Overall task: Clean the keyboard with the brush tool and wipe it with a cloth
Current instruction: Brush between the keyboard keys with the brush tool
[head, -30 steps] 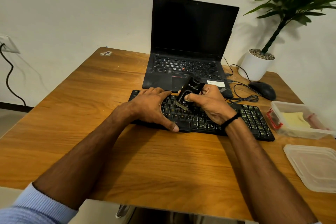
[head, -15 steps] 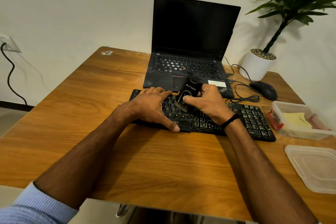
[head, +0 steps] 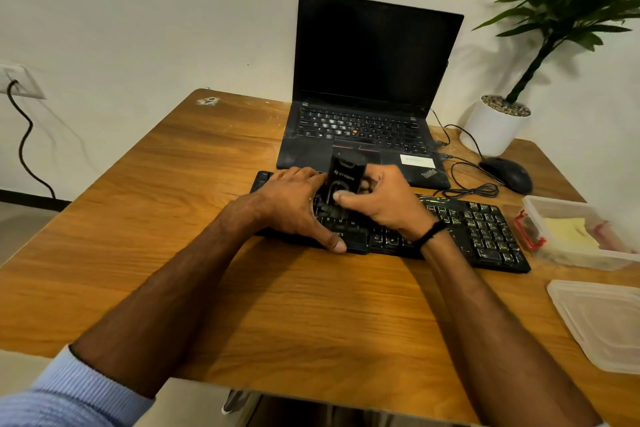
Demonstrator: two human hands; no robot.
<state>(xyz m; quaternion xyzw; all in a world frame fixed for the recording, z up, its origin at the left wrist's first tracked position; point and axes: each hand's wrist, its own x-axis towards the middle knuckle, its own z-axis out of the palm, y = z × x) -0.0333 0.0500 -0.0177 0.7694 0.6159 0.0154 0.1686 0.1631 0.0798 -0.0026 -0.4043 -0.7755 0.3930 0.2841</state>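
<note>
A black keyboard (head: 478, 232) lies across the wooden table (head: 173, 218), in front of an open laptop (head: 367, 80). My left hand (head: 294, 201) rests flat on the keyboard's left half, its thumb over the front edge. My right hand (head: 381, 201) grips a black brush tool (head: 346, 177), held nearly upright over the middle keys; its bristle end is hidden between my hands. A yellow cloth (head: 568, 232) lies in a clear container (head: 588, 260) to the right.
A loose plastic lid (head: 606, 322) lies at the right front of the table. A black mouse (head: 509, 173) with its coiled cable and a white potted plant (head: 495, 125) stand at the back right. A wall socket with a black cable is at far left.
The brush tool has tipped from a forward slant to nearly upright and shifted slightly left over the keys. My left hand has stayed flat on the keyboard.
</note>
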